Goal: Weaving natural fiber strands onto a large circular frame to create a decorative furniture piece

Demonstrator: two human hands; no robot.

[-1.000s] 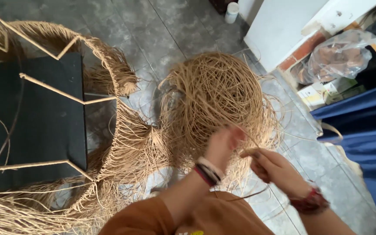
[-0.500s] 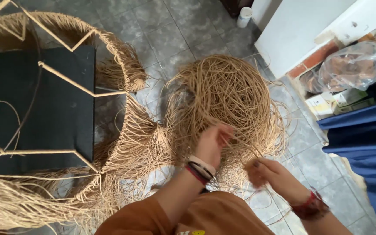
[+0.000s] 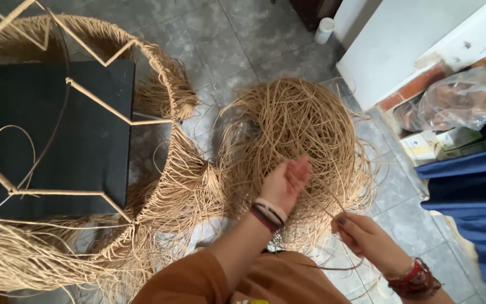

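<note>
A big tangled pile of tan rattan strands lies on the grey tiled floor in front of me. My left hand reaches into its near edge, fingers curled among the strands, with bracelets on the wrist. My right hand is lower right, pinching thin strands that run up toward the left hand. A metal frame wrapped in tan cord, fringed with loose strands, curves around a black panel on the left.
A white cabinet stands at upper right beside a clear plastic bag and small boxes. Blue fabric hangs at the right edge. A white cup sits on the floor at top.
The view has tilted, shifting the pile and frame. My left hand has pushed deeper into the strands while my right hand has drawn down and right, pulling strands taut.
</note>
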